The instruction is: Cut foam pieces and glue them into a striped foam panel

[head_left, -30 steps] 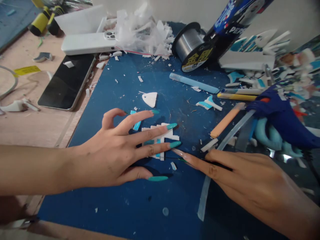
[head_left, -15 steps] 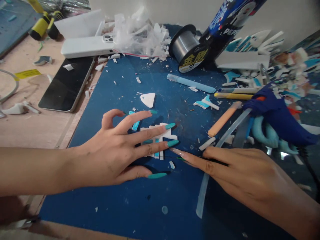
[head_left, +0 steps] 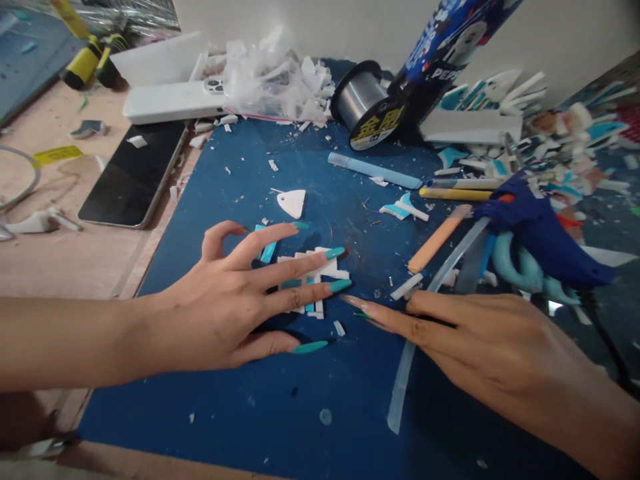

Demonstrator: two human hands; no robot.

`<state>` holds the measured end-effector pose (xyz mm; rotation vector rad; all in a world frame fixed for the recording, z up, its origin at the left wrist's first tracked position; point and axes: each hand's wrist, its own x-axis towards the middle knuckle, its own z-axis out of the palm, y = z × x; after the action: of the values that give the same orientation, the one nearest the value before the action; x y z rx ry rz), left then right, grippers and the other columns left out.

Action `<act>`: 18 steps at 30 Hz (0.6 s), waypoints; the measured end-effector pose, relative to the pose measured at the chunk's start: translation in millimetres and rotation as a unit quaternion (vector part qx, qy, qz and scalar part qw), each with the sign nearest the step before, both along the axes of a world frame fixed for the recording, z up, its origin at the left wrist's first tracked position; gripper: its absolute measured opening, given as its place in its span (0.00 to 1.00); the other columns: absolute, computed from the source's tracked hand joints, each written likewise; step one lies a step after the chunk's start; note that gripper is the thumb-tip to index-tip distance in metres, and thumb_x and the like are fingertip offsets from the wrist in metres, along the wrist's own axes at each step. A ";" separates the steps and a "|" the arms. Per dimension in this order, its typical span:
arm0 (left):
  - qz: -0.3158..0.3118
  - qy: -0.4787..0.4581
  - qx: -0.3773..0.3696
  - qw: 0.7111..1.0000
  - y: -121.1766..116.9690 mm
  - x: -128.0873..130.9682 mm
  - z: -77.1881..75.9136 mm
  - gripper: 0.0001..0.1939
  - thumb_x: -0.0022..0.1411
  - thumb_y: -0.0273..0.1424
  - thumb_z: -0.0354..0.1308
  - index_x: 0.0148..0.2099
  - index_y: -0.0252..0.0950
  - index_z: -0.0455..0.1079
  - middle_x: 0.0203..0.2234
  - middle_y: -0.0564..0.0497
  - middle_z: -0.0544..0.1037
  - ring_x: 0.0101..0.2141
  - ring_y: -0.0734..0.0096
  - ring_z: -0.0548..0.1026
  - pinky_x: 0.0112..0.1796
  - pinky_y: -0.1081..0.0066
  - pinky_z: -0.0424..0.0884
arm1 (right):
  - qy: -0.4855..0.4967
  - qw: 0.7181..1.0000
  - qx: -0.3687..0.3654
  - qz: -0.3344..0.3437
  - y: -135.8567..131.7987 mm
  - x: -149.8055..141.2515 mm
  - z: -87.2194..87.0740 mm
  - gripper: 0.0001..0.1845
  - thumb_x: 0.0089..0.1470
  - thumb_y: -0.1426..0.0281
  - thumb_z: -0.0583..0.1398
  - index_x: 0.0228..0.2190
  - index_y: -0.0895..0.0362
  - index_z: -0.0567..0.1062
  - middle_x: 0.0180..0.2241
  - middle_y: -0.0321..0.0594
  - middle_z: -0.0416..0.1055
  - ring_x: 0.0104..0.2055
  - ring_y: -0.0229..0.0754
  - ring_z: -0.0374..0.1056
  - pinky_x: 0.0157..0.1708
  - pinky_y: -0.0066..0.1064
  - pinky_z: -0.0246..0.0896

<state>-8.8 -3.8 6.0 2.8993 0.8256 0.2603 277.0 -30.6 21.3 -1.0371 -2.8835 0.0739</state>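
My left hand (head_left: 240, 293) lies palm down with its fingers spread, teal nails pointing right. Its middle fingers press on a row of small white and blue strips (head_left: 316, 305) on the blue mat, which they partly cover. My right hand (head_left: 480, 347) comes in from the right, with the fingers held together in a pinch just beside the strips. Whatever lies between its fingertips is hidden. A small white-blue scrap (head_left: 339, 328) lies below the fingertips, and a white rounded triangular piece with a hole (head_left: 292, 203) above the left hand. A blue strip (head_left: 269, 251) is beside the left fingers.
A blue glue gun (head_left: 545, 227), a translucent stick (head_left: 400, 393) and an orange stick (head_left: 437, 240) lie near my right hand. Behind stand a line spool (head_left: 363, 100) and a Pepsi bottle (head_left: 450, 53). A phone (head_left: 135, 173) is at left; scraps (head_left: 565, 160) are heaped at right.
The view has shifted slightly, so background things sit a little more to the left and lower. Both hands hold nearly the same pose by the strips.
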 end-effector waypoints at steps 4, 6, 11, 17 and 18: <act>-0.003 -0.003 -0.008 1.000 1.0 0.0 -0.9 0.23 0.66 0.44 0.44 0.61 0.46 0.59 0.61 0.55 0.59 0.60 0.43 0.50 0.54 0.45 0.44 | 0.009 1.000 -0.012 0.022 1.8 0.3 0.3 0.25 0.62 0.77 0.44 0.57 0.49 0.63 0.26 0.34 0.70 0.21 0.33 0.64 0.20 0.26 0.54; -0.005 0.000 -0.012 1.000 1.7 -0.6 -1.2 0.24 0.66 0.44 0.45 0.61 0.46 0.58 0.62 0.55 0.59 0.60 0.43 0.49 0.54 0.45 0.45 | 0.023 0.999 -0.026 0.023 4.4 2.6 4.1 0.25 0.62 0.77 0.45 0.57 0.48 0.63 0.27 0.34 0.71 0.23 0.33 0.66 0.20 0.26 0.54; -0.015 0.007 -0.004 1.000 2.3 -2.2 -1.0 0.25 0.65 0.46 0.45 0.62 0.48 0.56 0.62 0.55 0.57 0.59 0.42 0.50 0.53 0.45 0.44 | 0.120 0.993 -0.007 -0.009 11.7 6.7 14.3 0.23 0.58 0.78 0.53 0.52 0.46 0.69 0.29 0.32 0.74 0.25 0.33 0.68 0.21 0.25 0.58; -0.035 0.011 0.013 0.999 1.6 -2.6 -0.9 0.26 0.63 0.49 0.46 0.63 0.55 0.53 0.63 0.54 0.55 0.58 0.39 0.51 0.51 0.46 0.44 | 0.124 0.991 -0.016 -0.052 13.3 6.8 7.7 0.29 0.56 0.80 0.54 0.55 0.44 0.65 0.32 0.33 0.73 0.26 0.34 0.68 0.23 0.25 0.60; -0.041 0.017 0.013 0.999 1.9 -2.7 -0.7 0.27 0.63 0.49 0.45 0.63 0.55 0.53 0.64 0.52 0.54 0.58 0.38 0.51 0.50 0.46 0.44 | 0.109 0.993 -0.016 -0.047 13.3 7.1 6.1 0.30 0.56 0.80 0.54 0.56 0.44 0.63 0.32 0.33 0.72 0.26 0.34 0.68 0.23 0.25 0.59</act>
<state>-11.5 -1.9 5.4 2.9608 0.7110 0.2159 284.1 -17.4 27.4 -1.0940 -2.6436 0.2148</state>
